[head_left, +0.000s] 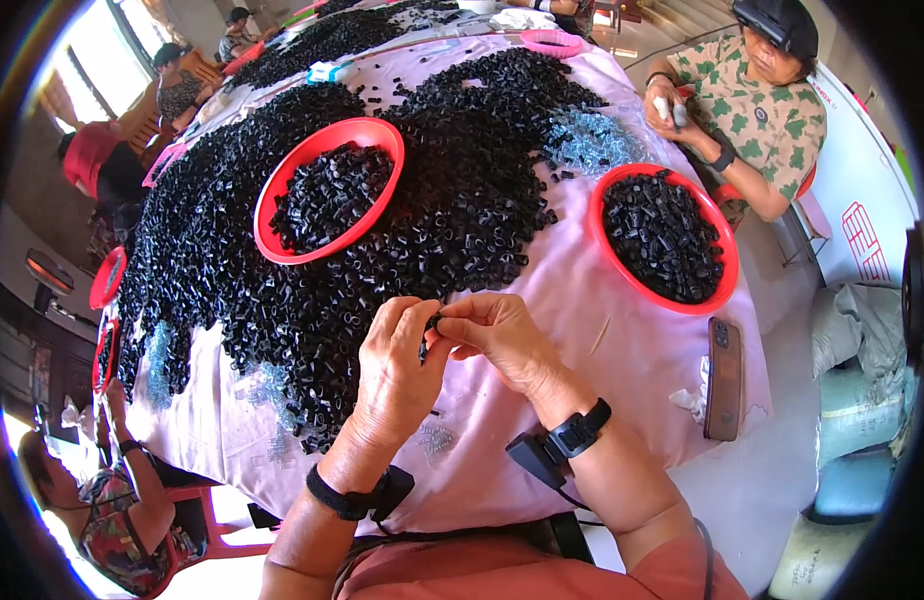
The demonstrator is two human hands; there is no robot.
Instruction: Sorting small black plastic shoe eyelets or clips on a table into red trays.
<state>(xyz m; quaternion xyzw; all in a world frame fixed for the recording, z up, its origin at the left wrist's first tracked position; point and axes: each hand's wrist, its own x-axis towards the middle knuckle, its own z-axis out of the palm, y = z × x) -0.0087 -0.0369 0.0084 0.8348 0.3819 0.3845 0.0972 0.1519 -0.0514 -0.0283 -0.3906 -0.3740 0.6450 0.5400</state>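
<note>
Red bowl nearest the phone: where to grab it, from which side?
Probably the rim, at opposite sides: left hand on its left, right hand on its right, coming from the person's side. The red bowl is round and wide, its rim is exposed, and black pieces fill the middle.

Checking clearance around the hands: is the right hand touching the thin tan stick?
Apart. The head view shows pink cloth between the right hand and the thin tan stick.
</note>
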